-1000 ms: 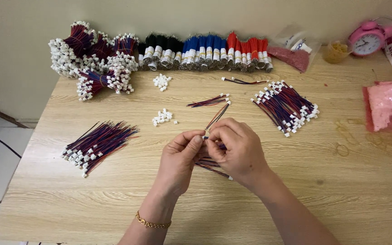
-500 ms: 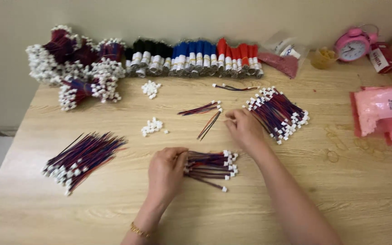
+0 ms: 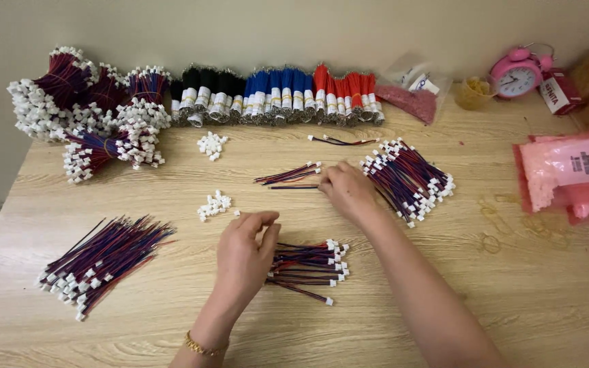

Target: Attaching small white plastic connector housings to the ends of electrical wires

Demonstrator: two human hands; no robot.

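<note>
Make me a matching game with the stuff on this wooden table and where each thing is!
Things:
1. round pink alarm clock
2. left hand
3. right hand
4. pink plastic bag

Places:
A. right edge of the table
B. by the few loose wires in the middle
C. back right, by the wall
D. beside the small bundle of white-tipped wires

Pairs: 1-C, 2-D, 3-B, 4-A
</note>
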